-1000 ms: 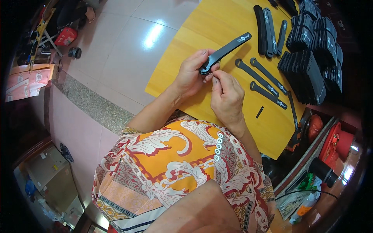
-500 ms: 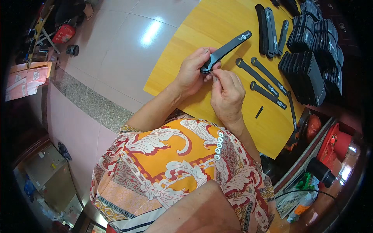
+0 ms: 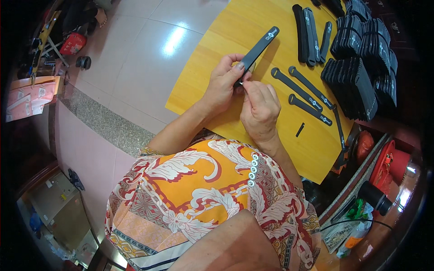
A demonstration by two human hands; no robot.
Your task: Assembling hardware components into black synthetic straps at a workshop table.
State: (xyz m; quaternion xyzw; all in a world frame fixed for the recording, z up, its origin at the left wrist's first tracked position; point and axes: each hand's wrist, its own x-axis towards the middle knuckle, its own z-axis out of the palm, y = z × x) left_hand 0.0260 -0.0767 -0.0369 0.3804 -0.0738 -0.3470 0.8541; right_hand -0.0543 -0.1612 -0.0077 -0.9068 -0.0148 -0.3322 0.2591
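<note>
A black strap (image 3: 260, 46) with a small pale print near its tip is held in my left hand (image 3: 220, 88), thumb on top and fingers beneath. Its far end points up and away to the right over the table. At the strap's lower end, the thumb and fingertips of my right hand (image 3: 261, 108) are pinched together. A tiny light glint shows at those fingertips; what they hold is too small to make out. Right of my hands lie three loose black straps (image 3: 297, 89) with slotted round ends, and a short black strip (image 3: 299, 130).
The yellow wooden table (image 3: 199, 86) bears several longer black straps (image 3: 309, 38) at the back and banded stacks of straps (image 3: 350, 86) at the right. A red container (image 3: 398, 163) and a black cylinder (image 3: 374, 198) stand beyond the table's right side. Tiled floor (image 3: 135, 58) lies left.
The held strap has turned more upright and edge-on, its tip shifting left and slightly up. My right hand has moved slightly left with it, still pinched at the lower end.
</note>
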